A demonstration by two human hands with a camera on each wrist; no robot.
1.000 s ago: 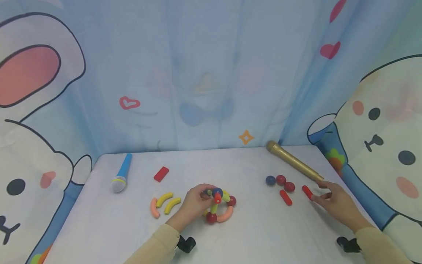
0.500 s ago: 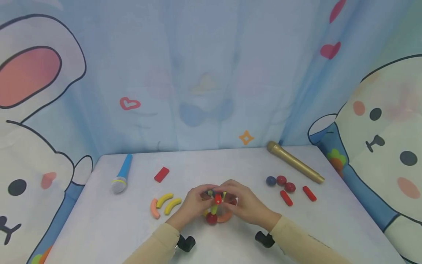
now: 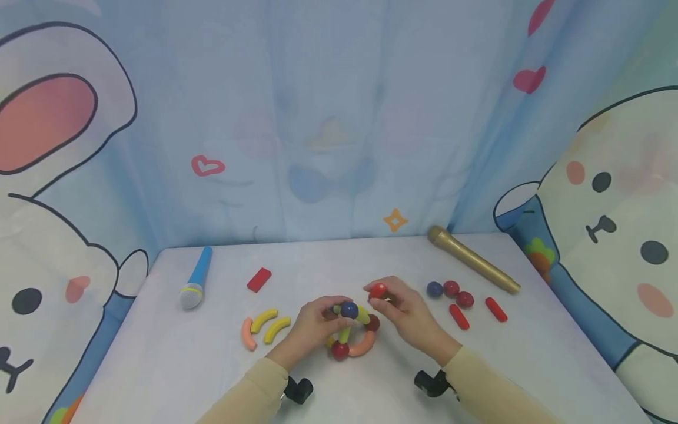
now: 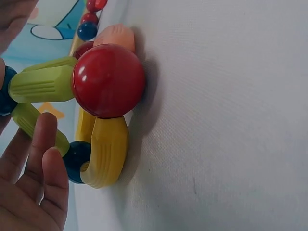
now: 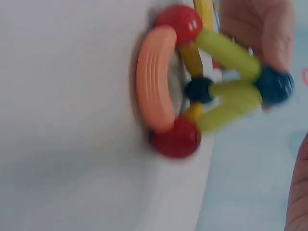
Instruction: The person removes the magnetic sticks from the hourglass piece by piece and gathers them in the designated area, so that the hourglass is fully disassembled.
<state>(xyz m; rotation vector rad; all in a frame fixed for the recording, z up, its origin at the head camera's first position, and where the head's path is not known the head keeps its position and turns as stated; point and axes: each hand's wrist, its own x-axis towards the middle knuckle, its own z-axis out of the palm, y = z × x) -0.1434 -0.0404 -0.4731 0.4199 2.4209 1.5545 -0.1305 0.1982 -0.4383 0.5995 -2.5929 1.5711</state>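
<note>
A pyramid of toy balls and rods stands mid-table in the head view. Its base has red balls [image 4: 109, 81], a dark blue ball [image 4: 77, 161], an orange curved rod [image 5: 155, 79] and yellow curved rods [image 4: 109, 151]. Straight green rods [image 4: 43, 84] rise to a blue top ball [image 3: 349, 310]. My left hand [image 3: 314, 323] pinches the pyramid at that top ball. Just up and to the right, my right hand [image 3: 408, 312] holds a red rod [image 3: 378, 290] between thumb and fingers, its end facing the camera.
Right of the hands lie red balls [image 3: 465, 300], a blue ball [image 3: 435, 289], two red rods [image 3: 496, 309] and a gold microphone [image 3: 474, 259]. To the left are curved yellow rods [image 3: 277, 330], an orange one [image 3: 248, 334], a red block [image 3: 259, 280] and a blue microphone [image 3: 197, 280].
My right hand left a red rod at the right, came over to the pyramid, and took the red rod off the blue top ball. My left hand stays in place.
</note>
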